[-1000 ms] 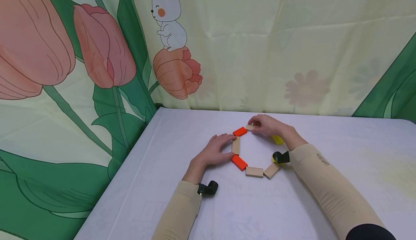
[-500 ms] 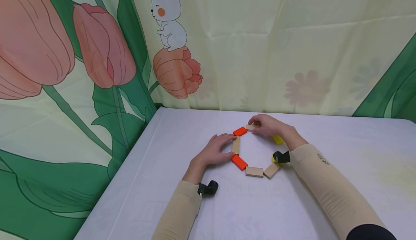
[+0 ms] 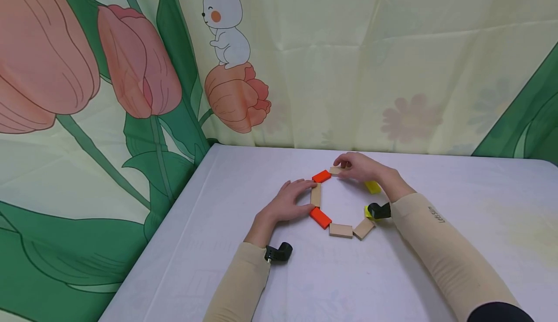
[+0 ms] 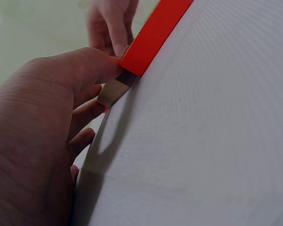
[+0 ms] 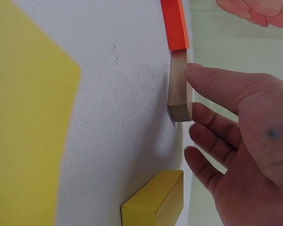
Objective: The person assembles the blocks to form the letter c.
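Observation:
Several flat rectangular blocks lie in a ring on the white tabletop. My left hand (image 3: 289,201) is at the ring's left side, beside a plain wooden block (image 3: 316,195). Its thumb tip touches the corner of the near red block (image 3: 320,218), and its index finger reaches the wooden block's far end. My right hand (image 3: 359,167) pinches another wooden block (image 5: 178,84) at the back of the ring, thumb against one face and fingers behind. That block's end meets the far red block (image 5: 174,23). The right hand partly hides it in the head view.
Two yellow blocks, one of them (image 3: 372,187) toward the back, form the ring's right side; the right wrist camera partly covers the other. Two more wooden blocks, including one (image 3: 341,230) lying crosswise, form the front. A printed curtain (image 3: 327,70) hangs behind the table (image 3: 305,283).
Hardly anything differs. The right hand and forearm have shifted very slightly to the right; the left hand and the blocks look still.

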The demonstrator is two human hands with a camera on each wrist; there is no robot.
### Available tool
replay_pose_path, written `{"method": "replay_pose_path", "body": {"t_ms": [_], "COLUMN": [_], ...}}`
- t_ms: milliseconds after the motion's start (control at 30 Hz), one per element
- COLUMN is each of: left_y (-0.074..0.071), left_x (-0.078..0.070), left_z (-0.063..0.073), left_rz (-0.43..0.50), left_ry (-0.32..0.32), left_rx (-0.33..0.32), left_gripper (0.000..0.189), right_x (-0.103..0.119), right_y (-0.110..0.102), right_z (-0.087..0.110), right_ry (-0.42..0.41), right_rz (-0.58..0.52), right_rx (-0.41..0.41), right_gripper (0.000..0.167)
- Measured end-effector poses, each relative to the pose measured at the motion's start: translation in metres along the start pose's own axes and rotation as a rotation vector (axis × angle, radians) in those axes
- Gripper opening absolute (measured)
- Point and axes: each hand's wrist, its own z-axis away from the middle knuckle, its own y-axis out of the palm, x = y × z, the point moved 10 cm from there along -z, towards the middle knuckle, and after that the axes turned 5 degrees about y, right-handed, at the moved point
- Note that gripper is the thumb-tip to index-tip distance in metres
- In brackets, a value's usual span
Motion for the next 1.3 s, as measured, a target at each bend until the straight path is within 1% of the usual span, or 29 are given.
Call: {"method": "replay_pose_path", "body": {"t_ms": [300,533,667,900,1300], "left_y": [0.000,-0.001,-0.001,-0.001,-0.001], "left_x": [0.000,-0.002,-0.003,-0.003,-0.003], "left_z": [0.000,0.000,0.001,0.001,0.001], "left_rz": [-0.007,-0.006,0.000,0.000,-0.008], "left_ry": [0.002,0.001,-0.003,-0.007,0.002], "left_rx": [-0.001,-0.001,0.002,0.002,-0.002], "left_gripper": [0.060,0.060,0.060,0.060,0.060], "right_x": [0.001,-0.002,-0.003,-0.005,-0.012], "right_y": [-0.005,-0.009,-0.011,-0.015,-0.019], "right_z": [0.005,0.009,0.011,0.017,0.028], "right_ry": [-0.008,0.008,-0.009,-0.006,-0.032], "right_rz": [0.009,-0.005,0.007,0.000,0.009], "right_rx": [-0.009,-0.022,-0.037,-0.050,-0.067], "right_gripper": [0.039,0.041,0.040,0.041,0.041]}}
